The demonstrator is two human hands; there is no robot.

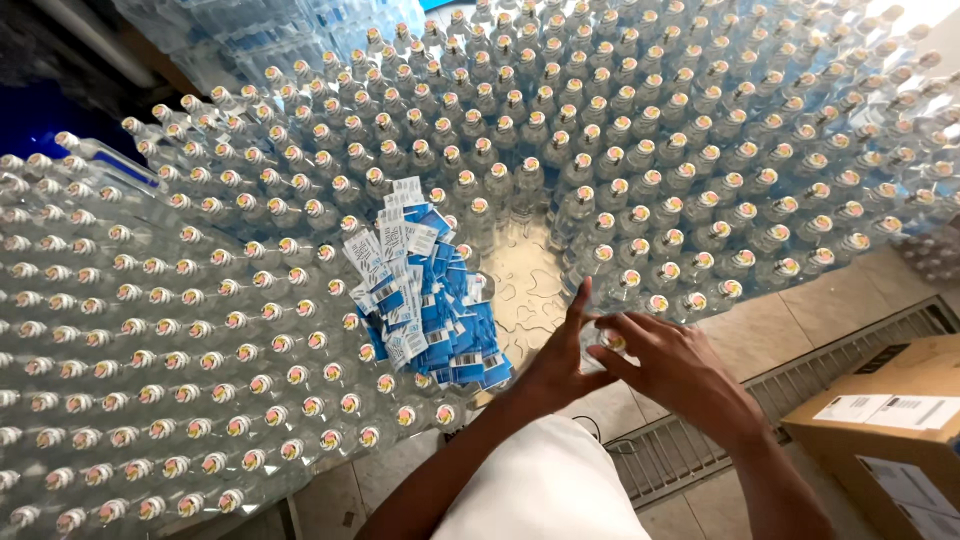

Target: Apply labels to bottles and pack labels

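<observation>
A small clear bottle (610, 341) with a pale cap sits between both hands at the near edge of the wet metal table (520, 290), just right of the heap of blue-and-white labels (425, 295). The left hand (560, 360) curls around the bottle's left side, thumb raised, and the right hand (665, 365) closes its fingers on the cap side from the right. Past the labels, rows of matching capped bottles (200, 330) crowd the table to the left, and more bottles (680, 150) fill it behind and to the right. Well right of the labels, a cardboard box (890, 410) stands on the tiled floor (830, 300).
</observation>
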